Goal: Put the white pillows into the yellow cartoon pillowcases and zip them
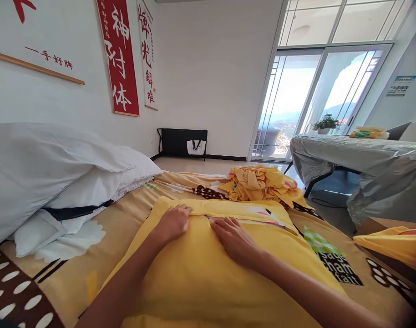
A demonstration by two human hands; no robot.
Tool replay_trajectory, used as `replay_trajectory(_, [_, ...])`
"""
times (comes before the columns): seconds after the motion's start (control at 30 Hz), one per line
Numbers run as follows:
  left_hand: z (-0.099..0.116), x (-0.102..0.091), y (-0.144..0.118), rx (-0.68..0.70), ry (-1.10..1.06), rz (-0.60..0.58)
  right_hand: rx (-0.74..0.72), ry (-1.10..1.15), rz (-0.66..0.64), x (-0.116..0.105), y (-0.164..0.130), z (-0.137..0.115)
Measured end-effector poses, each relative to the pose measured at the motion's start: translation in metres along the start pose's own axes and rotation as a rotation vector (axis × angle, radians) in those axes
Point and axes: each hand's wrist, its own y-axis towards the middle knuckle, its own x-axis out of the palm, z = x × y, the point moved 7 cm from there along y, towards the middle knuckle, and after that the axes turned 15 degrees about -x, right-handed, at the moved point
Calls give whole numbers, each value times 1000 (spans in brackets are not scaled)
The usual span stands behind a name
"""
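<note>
A plump yellow pillowcase (194, 278) lies in front of me on the bed, filled out as if with a pillow. Across its upper part runs a slit-like opening with a flap (228, 208), and a pink and white print shows at the right end. My left hand (175, 223) is closed on the fabric at the left end of the slit, fingers curled and pressed together. At the middle of the slit, my right hand (233, 239) has its bent fingers on the lower edge of the opening, gripping the cloth. Its thumb is hidden.
White pillows (58, 168) are piled at the left. A crumpled yellow cloth heap (259, 182) lies beyond the pillowcase. More yellow fabric (399, 246) rests over a cardboard box at the right. A plastic-covered table (365, 148) stands near the glass doors (296, 100).
</note>
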Motion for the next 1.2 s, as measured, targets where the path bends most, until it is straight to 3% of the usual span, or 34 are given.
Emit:
replay_trajectory(0.07, [23, 0, 13, 59, 24, -60, -14, 25, 15, 7, -3, -12])
replay_trajectory(0.17, [38, 9, 34, 86, 15, -96, -7, 114, -6, 11, -5, -16])
replay_trajectory(0.3, [36, 21, 44, 75, -54, -48, 6, 226, -26, 11, -6, -7])
replay_trajectory(0.43, [29, 26, 37, 31, -160, 63, 179, 302, -13, 12, 5, 13])
replay_trajectory(0.57, [26, 30, 33, 1, -252, 139, 400, 70, -27, 2, 21, 28])
replay_trajectory(0.67, [25, 34, 34, -1, -300, 173, 460, 26, -111, 5, 33, 30])
replay_trajectory(0.87, [22, 40, 32, -32, -357, 226, 452, 34, -168, 13, 50, 32])
replay_trajectory(1.2, [20, 37, 30, -38, -428, 268, 352, 121, -220, -8, 62, 39])
